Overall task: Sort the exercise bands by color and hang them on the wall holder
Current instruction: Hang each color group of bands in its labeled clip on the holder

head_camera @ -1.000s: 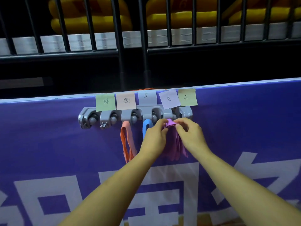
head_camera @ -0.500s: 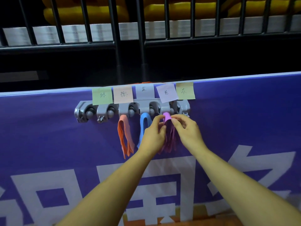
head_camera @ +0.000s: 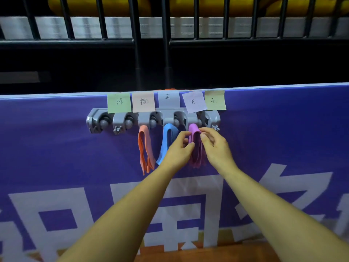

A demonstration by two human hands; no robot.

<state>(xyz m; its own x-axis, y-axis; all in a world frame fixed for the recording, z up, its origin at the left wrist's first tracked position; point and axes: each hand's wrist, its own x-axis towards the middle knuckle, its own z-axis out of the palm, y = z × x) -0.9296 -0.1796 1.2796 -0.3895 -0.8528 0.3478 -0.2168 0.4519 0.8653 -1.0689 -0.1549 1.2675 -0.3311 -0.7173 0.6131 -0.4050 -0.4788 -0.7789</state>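
three places filled: orange-pink band under the pink note, blue band under the blue note, purple band looped at the top under the purple note, all hanging from the grey wall holder
two places bare: under the green note at the left and under the yellow-green note at the right; no green or grey band anywhere in view
colour match so far: correct for blue and purple; orange-pink under pink looks like the intended match
step in hand: most likely seating or straightening the purple band on its peg
left hand: fingers curled beside the purple band, thumb tip touching its left edge; cannot tell whether gripping or only touching
right hand: index finger and thumb pinching the purple band just below its top loop
progress, as a judgement: past halfway, with green and grey left to fetch and hang
pink note: 粉, scrawled and only roughly legible
blue note: 蓝
purple note: 紫
green note writing: 绿
yellow-green note writing: 灰, so meant for grey
banner: purple with large white characters, cropped and not readable as words
brands: none visible on holder or bands
behind: black railing, blurred yellow shapes beyond it
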